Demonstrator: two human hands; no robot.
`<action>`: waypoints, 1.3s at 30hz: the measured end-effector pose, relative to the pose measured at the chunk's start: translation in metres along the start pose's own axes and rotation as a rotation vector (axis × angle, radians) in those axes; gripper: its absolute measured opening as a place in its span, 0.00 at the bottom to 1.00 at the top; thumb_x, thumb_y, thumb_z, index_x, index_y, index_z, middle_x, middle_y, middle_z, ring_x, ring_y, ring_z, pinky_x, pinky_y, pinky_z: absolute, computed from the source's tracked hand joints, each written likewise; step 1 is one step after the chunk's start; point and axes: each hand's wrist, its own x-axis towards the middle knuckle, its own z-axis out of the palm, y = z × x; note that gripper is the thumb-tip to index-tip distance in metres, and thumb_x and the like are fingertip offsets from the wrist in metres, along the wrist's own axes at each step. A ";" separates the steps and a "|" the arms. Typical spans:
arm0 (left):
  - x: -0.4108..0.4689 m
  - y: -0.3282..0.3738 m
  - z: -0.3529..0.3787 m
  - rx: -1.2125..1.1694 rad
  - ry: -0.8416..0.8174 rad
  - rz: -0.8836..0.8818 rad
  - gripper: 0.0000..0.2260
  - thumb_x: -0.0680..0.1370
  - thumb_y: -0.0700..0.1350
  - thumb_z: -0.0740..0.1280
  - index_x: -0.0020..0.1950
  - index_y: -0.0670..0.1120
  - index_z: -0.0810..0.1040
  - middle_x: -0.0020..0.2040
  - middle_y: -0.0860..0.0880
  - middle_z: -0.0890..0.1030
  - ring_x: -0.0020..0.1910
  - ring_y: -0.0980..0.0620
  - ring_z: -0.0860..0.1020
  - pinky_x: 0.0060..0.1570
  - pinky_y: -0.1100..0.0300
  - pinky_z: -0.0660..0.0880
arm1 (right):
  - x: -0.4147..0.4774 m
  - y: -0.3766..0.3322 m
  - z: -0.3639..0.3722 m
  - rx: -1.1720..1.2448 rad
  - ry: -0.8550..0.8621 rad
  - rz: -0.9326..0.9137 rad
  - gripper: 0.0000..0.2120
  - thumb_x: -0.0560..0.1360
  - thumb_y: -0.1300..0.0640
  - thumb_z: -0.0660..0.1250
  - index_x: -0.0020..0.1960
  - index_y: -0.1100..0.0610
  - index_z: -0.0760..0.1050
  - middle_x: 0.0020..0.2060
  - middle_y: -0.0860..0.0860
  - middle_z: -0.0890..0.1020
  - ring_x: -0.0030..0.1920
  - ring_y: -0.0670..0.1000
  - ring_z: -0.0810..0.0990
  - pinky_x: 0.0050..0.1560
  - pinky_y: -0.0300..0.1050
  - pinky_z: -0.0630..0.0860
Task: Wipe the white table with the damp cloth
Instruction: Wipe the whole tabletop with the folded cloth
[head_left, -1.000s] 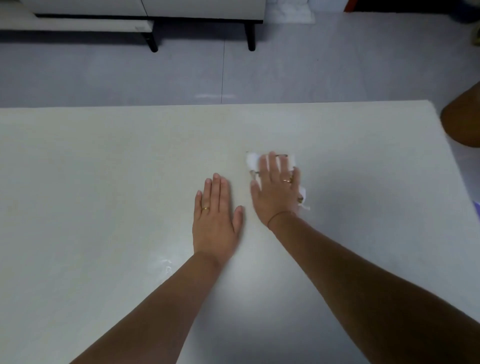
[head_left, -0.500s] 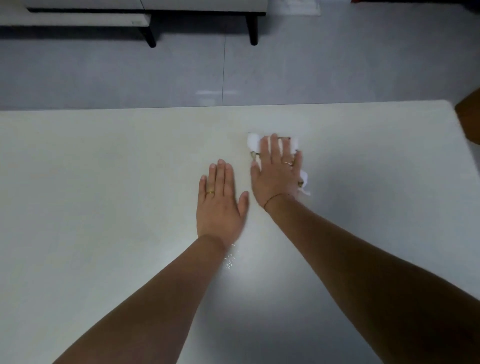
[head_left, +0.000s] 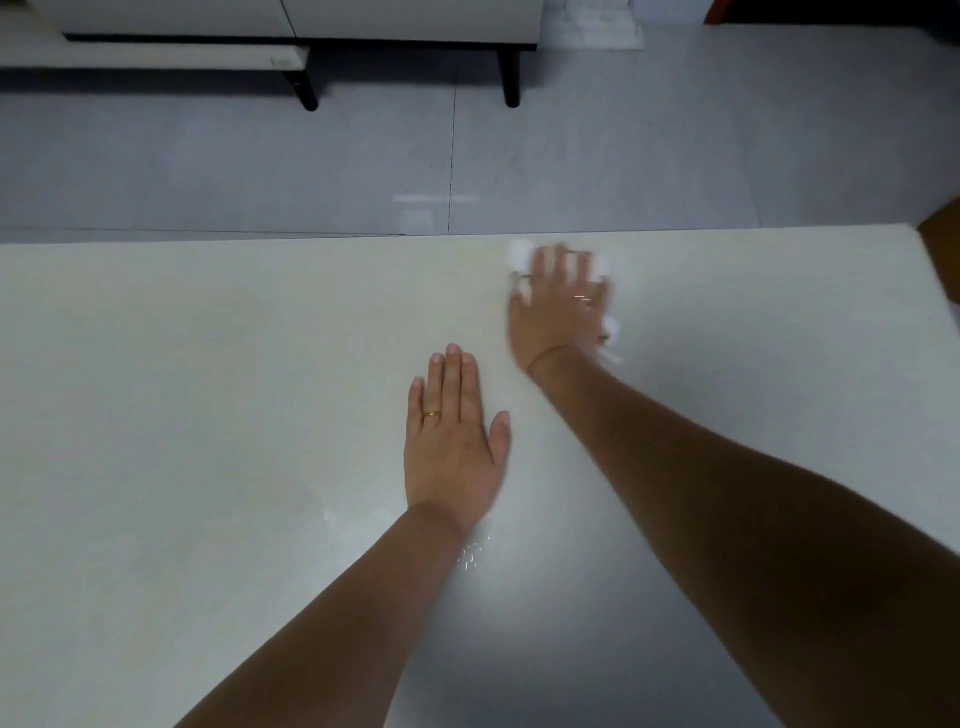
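Observation:
The white table (head_left: 208, 415) fills the lower part of the view. My right hand (head_left: 558, 306), blurred by motion, presses flat on a white damp cloth (head_left: 519, 254) close to the table's far edge. Only bits of the cloth peek out past the fingertips and by the little finger. My left hand (head_left: 452, 441) lies palm down on the tabletop nearer to me, fingers together, holding nothing, with a gold ring on one finger. A few water drops glisten by my left wrist.
Beyond the far edge lies grey tiled floor (head_left: 467, 156). A white cabinet on black legs (head_left: 511, 78) stands at the back. A brown object (head_left: 943, 244) shows at the table's right corner.
My right hand has pushed the cloth away from me, from the table's middle to near its far edge. My left hand has stayed flat in about the same spot.

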 end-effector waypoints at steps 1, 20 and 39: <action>0.000 0.000 0.000 0.000 -0.005 0.004 0.30 0.79 0.55 0.42 0.77 0.41 0.47 0.78 0.43 0.49 0.77 0.48 0.44 0.74 0.53 0.37 | -0.004 -0.021 0.003 -0.003 -0.003 -0.146 0.27 0.80 0.47 0.44 0.77 0.53 0.45 0.77 0.51 0.47 0.76 0.56 0.44 0.73 0.60 0.41; 0.029 0.056 0.015 -0.018 0.000 0.067 0.31 0.79 0.60 0.40 0.77 0.43 0.40 0.78 0.46 0.42 0.76 0.51 0.38 0.73 0.54 0.34 | 0.034 0.064 -0.006 -0.041 0.052 -0.178 0.26 0.81 0.47 0.45 0.77 0.53 0.48 0.77 0.51 0.51 0.76 0.55 0.48 0.73 0.59 0.45; 0.029 0.061 0.011 0.021 -0.026 0.051 0.32 0.79 0.60 0.40 0.77 0.43 0.41 0.78 0.46 0.43 0.76 0.51 0.37 0.74 0.53 0.37 | 0.004 0.148 -0.010 -0.071 0.082 -0.364 0.26 0.80 0.49 0.51 0.76 0.53 0.53 0.76 0.51 0.56 0.76 0.52 0.53 0.73 0.55 0.48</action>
